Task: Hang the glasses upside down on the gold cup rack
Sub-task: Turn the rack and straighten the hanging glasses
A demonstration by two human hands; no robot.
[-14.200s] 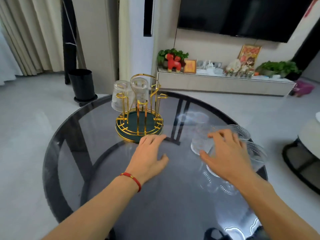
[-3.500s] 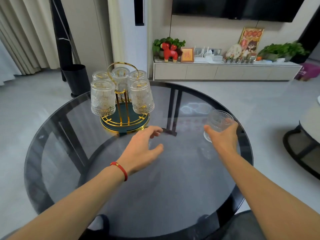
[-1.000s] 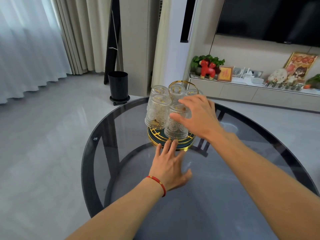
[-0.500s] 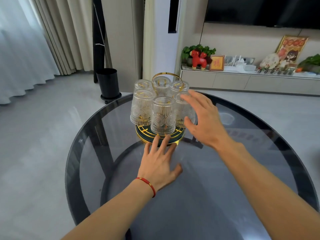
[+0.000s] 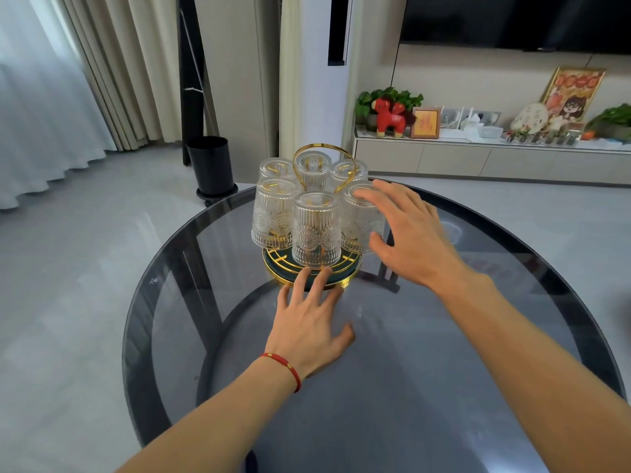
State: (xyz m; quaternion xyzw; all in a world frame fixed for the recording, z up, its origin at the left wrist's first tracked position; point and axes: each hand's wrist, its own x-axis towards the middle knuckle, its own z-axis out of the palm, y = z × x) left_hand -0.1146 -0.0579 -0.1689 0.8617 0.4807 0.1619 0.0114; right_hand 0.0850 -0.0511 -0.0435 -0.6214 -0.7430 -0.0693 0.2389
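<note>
6 glasses (image 5: pixel 316 230) crowd the rack (image 5: pixel 312 271); right hand (image 5: pixel 406 233) beside them.

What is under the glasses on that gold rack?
Under the six hanging glasses sits the rack's round dark green base with gold bars, on the glass table. The glasses and the left hand's fingertips cover much of it.

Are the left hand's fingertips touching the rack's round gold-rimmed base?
Touching: the head view shows the left hand with fingertips overlapping the round gold-rimmed base, no gap.
</note>
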